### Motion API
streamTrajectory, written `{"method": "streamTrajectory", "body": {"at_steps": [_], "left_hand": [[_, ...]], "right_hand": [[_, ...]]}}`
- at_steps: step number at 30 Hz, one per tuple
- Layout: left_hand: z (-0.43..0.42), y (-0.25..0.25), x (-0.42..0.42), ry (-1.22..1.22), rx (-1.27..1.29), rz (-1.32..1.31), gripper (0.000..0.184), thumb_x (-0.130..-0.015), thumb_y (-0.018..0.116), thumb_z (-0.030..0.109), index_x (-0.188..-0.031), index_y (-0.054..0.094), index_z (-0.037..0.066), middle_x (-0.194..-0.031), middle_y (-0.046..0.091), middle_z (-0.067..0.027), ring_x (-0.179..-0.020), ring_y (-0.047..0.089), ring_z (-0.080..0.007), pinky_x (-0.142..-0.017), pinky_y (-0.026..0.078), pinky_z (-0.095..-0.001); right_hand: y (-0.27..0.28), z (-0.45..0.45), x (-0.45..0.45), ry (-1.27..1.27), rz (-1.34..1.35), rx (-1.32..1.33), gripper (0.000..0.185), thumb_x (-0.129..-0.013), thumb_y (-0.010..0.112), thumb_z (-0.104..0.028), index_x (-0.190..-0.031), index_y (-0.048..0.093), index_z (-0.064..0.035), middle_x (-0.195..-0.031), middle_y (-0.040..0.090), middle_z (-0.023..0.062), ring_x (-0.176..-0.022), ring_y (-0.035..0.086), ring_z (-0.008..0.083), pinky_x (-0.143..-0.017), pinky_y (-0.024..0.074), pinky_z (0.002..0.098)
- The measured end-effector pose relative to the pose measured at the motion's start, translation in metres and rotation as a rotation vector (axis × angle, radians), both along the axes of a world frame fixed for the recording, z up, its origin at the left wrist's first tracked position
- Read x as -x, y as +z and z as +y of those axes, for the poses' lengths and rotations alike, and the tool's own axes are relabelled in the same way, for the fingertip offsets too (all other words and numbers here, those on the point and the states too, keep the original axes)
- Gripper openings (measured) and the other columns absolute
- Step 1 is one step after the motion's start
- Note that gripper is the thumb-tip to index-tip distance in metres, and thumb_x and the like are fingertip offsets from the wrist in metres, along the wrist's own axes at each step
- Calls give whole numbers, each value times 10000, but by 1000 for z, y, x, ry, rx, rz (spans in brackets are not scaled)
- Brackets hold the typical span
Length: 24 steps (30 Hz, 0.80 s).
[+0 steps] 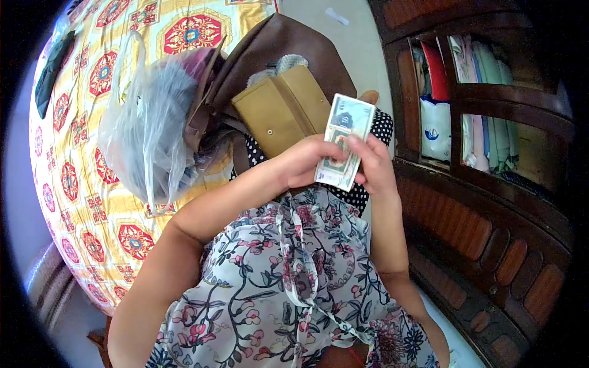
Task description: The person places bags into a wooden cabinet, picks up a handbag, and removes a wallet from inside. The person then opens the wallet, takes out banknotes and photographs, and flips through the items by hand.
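A small stack of banknotes (pixel 351 116) is held in front of me, over my lap. My left hand (pixel 310 161) grips its left side, with the thumb lying on the face of the notes. On the right side, my right hand (pixel 375 164) is closed on the same notes, its thumb and fingers at their edge. Just left of the notes, a tan wallet (pixel 270 113) lies spread open on my lap, its snap button showing. A brown leather bag (pixel 288 46) sits behind the wallet. The fingers beneath the notes are partly hidden.
On the left is a bed with a patterned yellow and red sheet (pixel 83 184). A clear plastic bag with dark contents (pixel 150 122) rests on it. A dark wooden cabinet (pixel 448 208) with folded clothes (pixel 497 135) stands at right. A white scrap (pixel 337 16) lies on the floor.
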<state>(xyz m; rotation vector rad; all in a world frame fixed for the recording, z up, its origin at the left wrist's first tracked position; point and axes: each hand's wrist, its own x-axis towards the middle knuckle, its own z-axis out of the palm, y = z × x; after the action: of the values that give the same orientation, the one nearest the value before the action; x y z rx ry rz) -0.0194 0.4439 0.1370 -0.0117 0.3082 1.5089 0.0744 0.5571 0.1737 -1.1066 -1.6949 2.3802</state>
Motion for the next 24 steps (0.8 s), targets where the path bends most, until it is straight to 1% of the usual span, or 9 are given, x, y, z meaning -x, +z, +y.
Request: {"method": "streamTrajectory", "body": {"at_steps": [4,7,12,15,16,18,19,21,24], "left_hand": [[-11,3,2,-79,98,-20,358,-819,432,75,-1151,365,-40,-995,553,-205,-833,600,-323,-678,534,-377],[-17,3,-3,-28,150,219,348,-871,417,167,-1153,364,-30,-959,572,-172,-763,620,-278,-519,541,-294],[-18,5,-7,-75,262,432,323,-877,439,215,-1109,417,-8,-883,587,-117,-687,621,-201,-458,506,-256],[-24,4,1,-297,229,1019,355,-838,526,296,-1069,472,32,-774,605,-68,-584,588,-202,-481,469,-259],[-25,14,15,-357,170,1623,378,-777,593,266,-1072,488,55,-873,590,-71,-770,579,-264,-659,466,-375],[-34,12,32,-38,50,2373,473,-695,638,228,-1117,476,89,-1043,523,-77,-1028,468,-279,-881,339,-488],[-37,7,41,-44,48,2379,473,-695,638,228,-1117,476,89,-1043,523,-77,-1028,468,-279,-881,339,-488],[-43,-2,54,-321,78,2678,541,-648,627,180,-1157,455,115,-1160,434,-81,-1157,343,-242,-978,187,-530],[-57,6,55,-407,34,2791,541,-665,584,155,-1183,432,119,-1168,426,-86,-1165,345,-228,-995,156,-539]], "right_hand": [[-6,-2,2,-5,-45,19,244,-816,543,-147,-992,551,22,-895,591,63,-778,555,109,-689,449,234],[-12,-5,0,-28,-13,137,233,-811,550,-149,-974,561,17,-880,594,61,-762,558,114,-683,451,237],[-28,-11,-10,-51,17,83,229,-826,532,-149,-982,557,16,-888,592,60,-790,557,129,-707,449,250],[-28,1,-13,-143,113,189,222,-842,495,-130,-995,535,25,-924,586,87,-815,569,160,-724,466,287],[-27,9,-12,-209,134,228,223,-847,482,-128,-1000,524,30,-927,585,103,-823,576,179,-741,473,308],[-28,30,-11,-216,196,303,251,-862,449,-124,-1041,479,49,-936,576,182,-855,587,259,-787,477,386],[-29,34,-9,-185,201,294,257,-860,452,-126,-1044,476,53,-942,576,187,-855,587,262,-783,479,386],[-32,38,-3,-159,211,288,264,-859,456,-127,-1048,474,57,-947,575,192,-856,587,266,-780,481,386],[-35,31,10,25,175,390,268,-845,477,-115,-1046,484,62,-953,583,174,-849,593,244,-767,487,353]]}}
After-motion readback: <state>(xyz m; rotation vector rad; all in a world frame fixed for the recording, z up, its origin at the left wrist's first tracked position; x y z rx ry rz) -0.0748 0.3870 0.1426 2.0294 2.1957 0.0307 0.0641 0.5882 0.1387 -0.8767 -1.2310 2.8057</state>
